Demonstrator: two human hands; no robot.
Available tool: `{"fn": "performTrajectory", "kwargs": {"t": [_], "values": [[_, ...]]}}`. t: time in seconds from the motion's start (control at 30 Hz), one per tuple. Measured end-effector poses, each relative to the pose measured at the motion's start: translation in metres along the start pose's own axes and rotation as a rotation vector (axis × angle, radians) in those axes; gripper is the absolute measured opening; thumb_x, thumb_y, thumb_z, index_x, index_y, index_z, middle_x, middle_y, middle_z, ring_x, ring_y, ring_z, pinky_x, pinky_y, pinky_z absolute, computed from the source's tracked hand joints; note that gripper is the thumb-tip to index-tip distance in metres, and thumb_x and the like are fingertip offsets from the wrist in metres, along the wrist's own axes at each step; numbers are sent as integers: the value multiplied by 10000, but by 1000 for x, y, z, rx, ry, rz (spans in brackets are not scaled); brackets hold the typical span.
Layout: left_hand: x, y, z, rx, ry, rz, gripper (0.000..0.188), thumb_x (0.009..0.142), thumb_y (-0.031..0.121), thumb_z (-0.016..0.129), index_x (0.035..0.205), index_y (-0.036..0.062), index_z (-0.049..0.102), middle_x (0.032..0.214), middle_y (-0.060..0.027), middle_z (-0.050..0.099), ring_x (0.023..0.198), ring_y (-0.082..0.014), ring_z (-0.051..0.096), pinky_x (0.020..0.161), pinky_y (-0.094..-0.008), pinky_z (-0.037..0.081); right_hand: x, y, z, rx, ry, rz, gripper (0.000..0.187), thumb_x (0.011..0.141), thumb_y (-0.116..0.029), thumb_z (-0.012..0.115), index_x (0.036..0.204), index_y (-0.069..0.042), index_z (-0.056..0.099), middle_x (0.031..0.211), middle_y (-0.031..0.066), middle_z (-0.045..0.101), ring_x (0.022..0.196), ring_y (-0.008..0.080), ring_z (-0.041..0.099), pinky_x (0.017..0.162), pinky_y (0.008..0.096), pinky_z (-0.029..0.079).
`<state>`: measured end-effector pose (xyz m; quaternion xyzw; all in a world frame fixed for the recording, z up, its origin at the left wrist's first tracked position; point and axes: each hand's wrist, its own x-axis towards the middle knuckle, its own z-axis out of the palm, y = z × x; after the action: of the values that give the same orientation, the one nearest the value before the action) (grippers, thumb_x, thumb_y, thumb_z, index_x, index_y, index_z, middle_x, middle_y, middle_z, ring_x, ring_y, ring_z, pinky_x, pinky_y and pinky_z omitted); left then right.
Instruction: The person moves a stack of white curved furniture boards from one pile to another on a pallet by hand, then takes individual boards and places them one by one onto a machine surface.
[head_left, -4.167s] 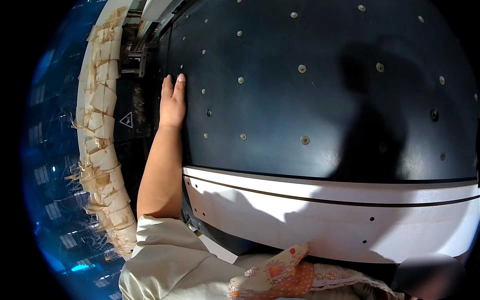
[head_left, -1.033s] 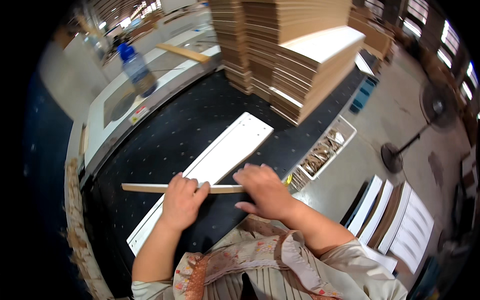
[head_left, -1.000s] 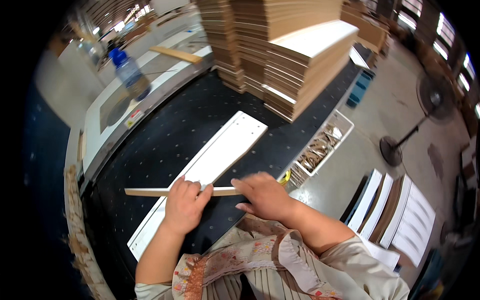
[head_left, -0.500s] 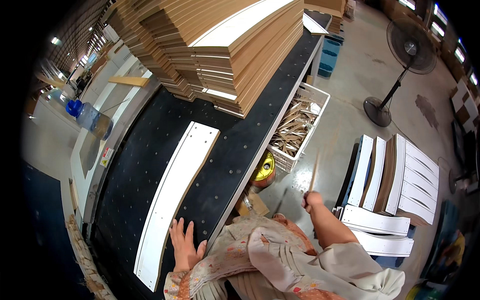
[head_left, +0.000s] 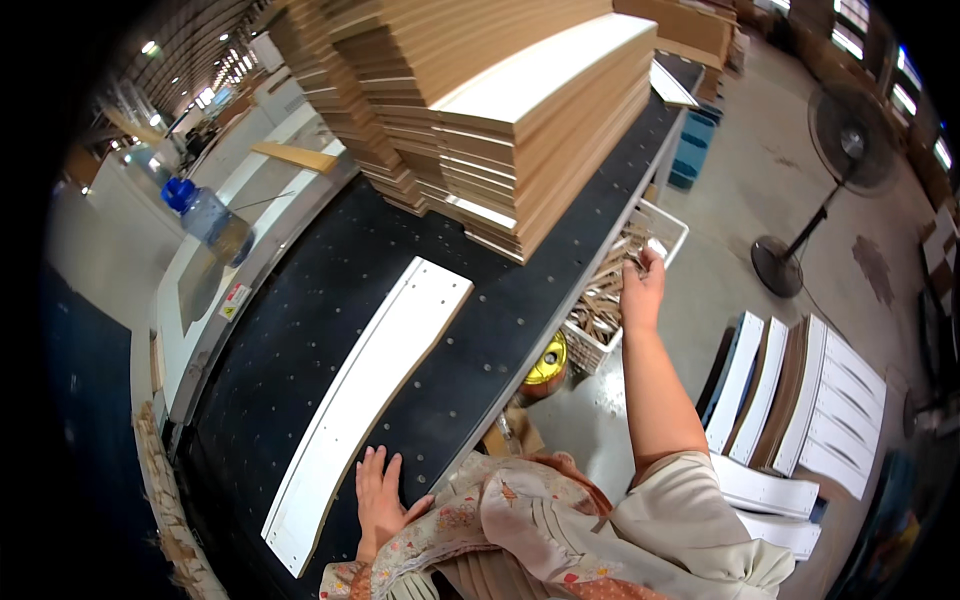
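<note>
A long, curved white board (head_left: 365,400) with small holes near its ends lies on the black table (head_left: 290,310). My left hand (head_left: 380,505) rests on the tabletop just right of the board's lower part, fingers stretched out. Beyond the table's right edge, my right hand (head_left: 643,290) reaches over a white plastic basket (head_left: 675,228) full of thin wood strips (head_left: 598,310). Its fingers are curled in among the strips, and what they hold, if anything, is hard to make out.
Tall stacks of brown boards (head_left: 575,170) stand at the table's far end. White curved boards (head_left: 835,400) are piled at the right. A fan (head_left: 775,265) stands on the floor beyond. A yellow-topped container (head_left: 548,362) sits below the table edge; a blue-capped bottle (head_left: 215,225) lies left.
My right hand, with a thin wood strip in it before, has swung up and forward to the basket. My left hand stays flat on the table. The whole view has shifted slightly.
</note>
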<state>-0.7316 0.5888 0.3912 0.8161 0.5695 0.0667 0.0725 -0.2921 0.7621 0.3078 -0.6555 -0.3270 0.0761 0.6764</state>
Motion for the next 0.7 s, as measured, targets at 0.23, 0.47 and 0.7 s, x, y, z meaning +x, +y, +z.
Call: {"fn": "performTrajectory", "kwargs": {"t": [0.23,0.47,0.7], "values": [[-7,-20,9,-37,3,-1,723,698,462,691,1212,4,472,1327,-213,346,1281,-360,265,1057,-489,167,40,-202,61,-83,-184,-740,646,739,-321,674,1238,-2,416,1288,193,405,1244,352,326,1029,441,264],[-9,-21,8,-76,21,4,725,718,528,646,1229,44,470,1340,-193,338,1291,-347,255,1062,-491,155,47,-237,98,-588,-220,-927,352,757,-262,623,1031,-49,567,1117,94,570,1125,246,477,1008,515,287],[-9,-24,11,-88,15,26,697,717,506,658,1231,69,482,1331,-171,355,1301,-319,254,1073,-481,152,52,-240,96,-618,-270,-1098,163,758,-217,605,817,-67,588,885,81,612,920,262,563,951,472,367]]}}
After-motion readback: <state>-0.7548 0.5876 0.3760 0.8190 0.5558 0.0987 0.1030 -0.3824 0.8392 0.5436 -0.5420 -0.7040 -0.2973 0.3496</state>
